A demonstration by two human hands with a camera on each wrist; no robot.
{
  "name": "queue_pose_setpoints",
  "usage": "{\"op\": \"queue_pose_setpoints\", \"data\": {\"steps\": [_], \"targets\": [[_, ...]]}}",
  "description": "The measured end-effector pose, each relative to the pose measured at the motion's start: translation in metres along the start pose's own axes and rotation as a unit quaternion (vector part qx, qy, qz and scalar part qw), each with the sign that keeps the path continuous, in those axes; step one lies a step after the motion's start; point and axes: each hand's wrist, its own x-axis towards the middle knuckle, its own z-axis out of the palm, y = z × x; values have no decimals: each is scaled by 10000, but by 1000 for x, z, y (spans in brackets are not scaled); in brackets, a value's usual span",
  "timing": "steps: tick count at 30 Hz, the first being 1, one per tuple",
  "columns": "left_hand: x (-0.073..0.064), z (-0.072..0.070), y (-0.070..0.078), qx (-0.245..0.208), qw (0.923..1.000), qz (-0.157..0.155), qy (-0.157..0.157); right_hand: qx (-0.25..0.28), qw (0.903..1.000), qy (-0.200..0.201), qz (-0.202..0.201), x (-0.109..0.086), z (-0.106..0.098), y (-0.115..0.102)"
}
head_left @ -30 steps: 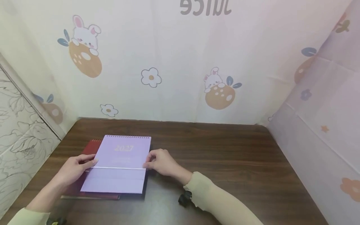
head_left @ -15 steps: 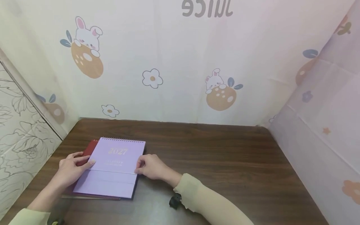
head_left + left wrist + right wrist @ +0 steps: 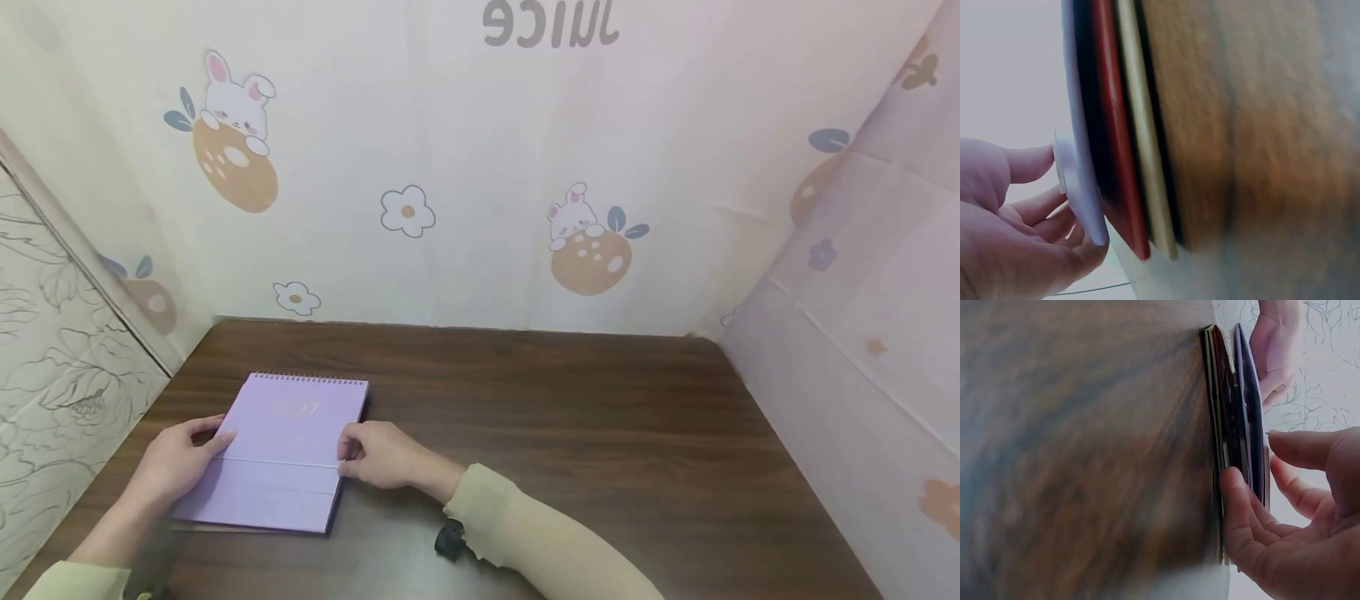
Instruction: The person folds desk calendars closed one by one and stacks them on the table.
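Note:
A lilac desk calendar [image 3: 281, 429] with a spiral binding along its far edge and the faint number 2027 lies over a stack at the table's left. My left hand [image 3: 171, 465] holds its left edge, the thumb on top. At the right edge, my right hand [image 3: 384, 454] pinches the calendar between thumb and curled fingers. Beneath it, the left wrist view shows a red board edge [image 3: 1113, 94] and a cream board edge [image 3: 1141, 106], stacked close. In the right wrist view a narrow gap separates the lilac calendar [image 3: 1249, 394] from the stack below.
The dark wood table [image 3: 562, 433] stretches away to the right. Behind it hangs a pale curtain [image 3: 480, 167] printed with rabbits and flowers. A patterned panel [image 3: 67, 358] stands along the left side.
Both hands have carried the lilac calendar left and slightly nearer, over the red one, which is now covered in the head view.

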Motion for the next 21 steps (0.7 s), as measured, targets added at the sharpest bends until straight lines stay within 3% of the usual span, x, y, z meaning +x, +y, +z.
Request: {"op": "queue_pose_setpoints", "data": {"steps": [9,13,21], "targets": [[-5,4,0,-183,9998,21,81,240,9996,-151,-46,-4,-1,5],[-6,2,3,5,9998,63,181,325,9995,-59,8,-6,-4,7],[-9,10,20,374,9917,679,1024,269,9994,160,128,-14,-17,13]]}}
